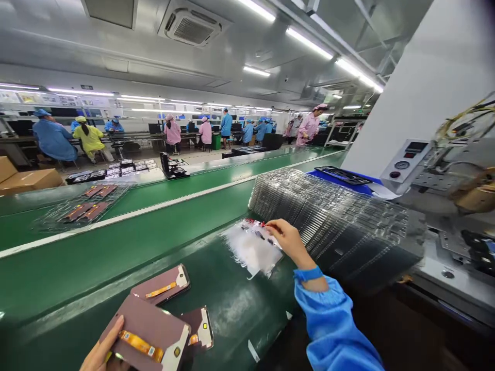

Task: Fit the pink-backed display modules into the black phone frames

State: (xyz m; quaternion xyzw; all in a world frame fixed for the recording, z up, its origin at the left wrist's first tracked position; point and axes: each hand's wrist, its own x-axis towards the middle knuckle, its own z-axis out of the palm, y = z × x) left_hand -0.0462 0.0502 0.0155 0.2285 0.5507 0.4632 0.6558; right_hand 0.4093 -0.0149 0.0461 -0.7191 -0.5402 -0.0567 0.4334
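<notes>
Head view: left hand (101,353), at seven o'clock, fingers closed on a flat mauve phone panel with orange flex strip (149,335). Right hand (288,239) stretches forward, fingertips pinching a clear plastic film sheet (251,247) on the green counter (154,232).

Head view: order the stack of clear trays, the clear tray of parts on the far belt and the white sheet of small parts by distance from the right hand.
1. White sheet of small parts: under the right hand fingertips.
2. Stack of clear trays: just right of it.
3. Clear tray of parts: far left, across the belt.
</notes>
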